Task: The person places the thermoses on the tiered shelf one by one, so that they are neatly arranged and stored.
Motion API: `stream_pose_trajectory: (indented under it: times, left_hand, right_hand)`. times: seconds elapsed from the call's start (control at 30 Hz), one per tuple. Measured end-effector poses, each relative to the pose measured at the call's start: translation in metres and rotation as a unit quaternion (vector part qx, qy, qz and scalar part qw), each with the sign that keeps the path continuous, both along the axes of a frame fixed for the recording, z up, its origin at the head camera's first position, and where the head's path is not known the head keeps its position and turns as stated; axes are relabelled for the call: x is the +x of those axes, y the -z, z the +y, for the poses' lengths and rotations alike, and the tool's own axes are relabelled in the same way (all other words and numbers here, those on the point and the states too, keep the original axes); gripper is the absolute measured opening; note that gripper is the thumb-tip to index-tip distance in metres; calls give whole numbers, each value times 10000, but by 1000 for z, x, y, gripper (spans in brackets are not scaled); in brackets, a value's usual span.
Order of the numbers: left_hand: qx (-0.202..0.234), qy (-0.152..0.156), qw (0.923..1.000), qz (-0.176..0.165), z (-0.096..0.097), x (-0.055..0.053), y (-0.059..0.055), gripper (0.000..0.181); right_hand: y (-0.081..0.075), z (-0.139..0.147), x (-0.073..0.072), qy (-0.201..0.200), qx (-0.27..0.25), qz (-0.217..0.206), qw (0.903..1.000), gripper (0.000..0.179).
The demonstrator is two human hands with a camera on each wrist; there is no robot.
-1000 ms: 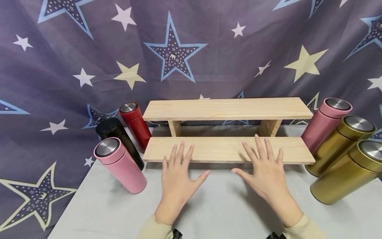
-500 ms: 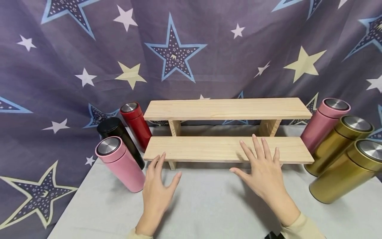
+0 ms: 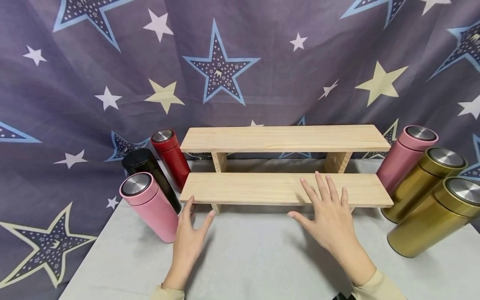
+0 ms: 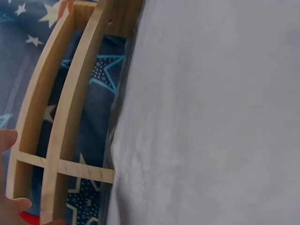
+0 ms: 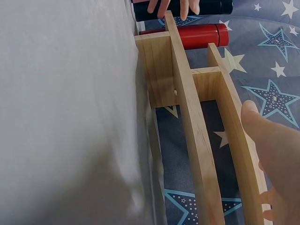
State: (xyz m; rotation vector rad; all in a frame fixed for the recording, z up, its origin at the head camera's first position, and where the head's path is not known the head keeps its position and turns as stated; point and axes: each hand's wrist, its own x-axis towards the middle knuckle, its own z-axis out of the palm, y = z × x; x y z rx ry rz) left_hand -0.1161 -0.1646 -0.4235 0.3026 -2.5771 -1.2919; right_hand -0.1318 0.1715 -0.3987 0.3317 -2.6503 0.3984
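My left hand [image 3: 188, 239] is beside the pink thermos bottle [image 3: 151, 208] on the left, its thumb held apart from the fingers. Those fingers reach toward the left end of the wooden two-tier shelf [image 3: 240, 189], and part of them is hidden in the head view. My right hand [image 3: 333, 221] is spread palm down over the front edge of the lower board, holding nothing. From the right wrist, its thumb [image 5: 253, 117] shows close to the shelf, and the left fingers [image 5: 163, 8] overlap the black bottle [image 5: 213, 7].
Behind the pink bottle stand a black bottle [image 3: 140, 160] and a red bottle [image 3: 170, 156]. To the right of the shelf are another pink bottle [image 3: 406, 156] and two gold bottles [image 3: 431, 183]. A grey cloth [image 3: 255, 258] covers the table; a star-patterned curtain [image 3: 270, 96] hangs behind.
My left hand has moved left and slightly toward me, from the shelf's lower board to beside the pink bottle, turning onto its side. The right hand stays almost in place.
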Motion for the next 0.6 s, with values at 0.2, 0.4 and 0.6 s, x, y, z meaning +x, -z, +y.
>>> stream_pose_trajectory:
  times: [0.2,0.4,0.6]
  left_hand:
    - [851,-43,9964,12,-3,-19,8,82]
    - [1497,-269,9883,100,-3,-35,16,78]
    - [1724,-489,9828,453,1,-45,18,70]
  right_hand:
    - [0,0,1,-43,-34,93,9999,88]
    - [-3,-2,2,-108,-102,249,9996,86]
    - [-13,0,8,-119,-254,505,9983,83]
